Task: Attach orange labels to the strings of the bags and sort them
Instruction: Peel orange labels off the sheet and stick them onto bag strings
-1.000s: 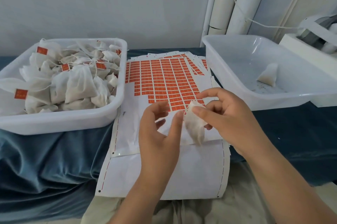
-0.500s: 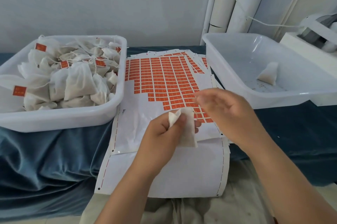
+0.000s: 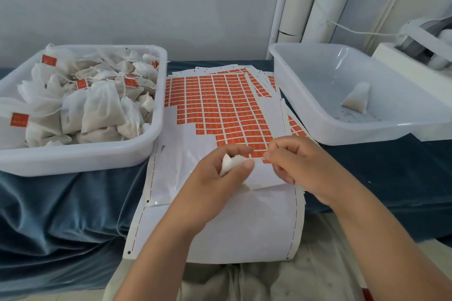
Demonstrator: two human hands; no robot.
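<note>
Bag [image 3: 231, 163] in left hand [image 3: 215, 179] over label sheet [image 3: 220, 105] beside full bin [image 3: 73, 160].

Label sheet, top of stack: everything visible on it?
The label sheet is white backing paper with a grid of small orange labels. Its near-left area is stripped bare, leaving a stepped edge. Red dashes and punched holes run along the margins. It lies on similar sheets over the blue cloth, between the left tub and right tub. The right hand is at the nearest labels; the left hand, gripping a bag, is over the bare part.
</note>
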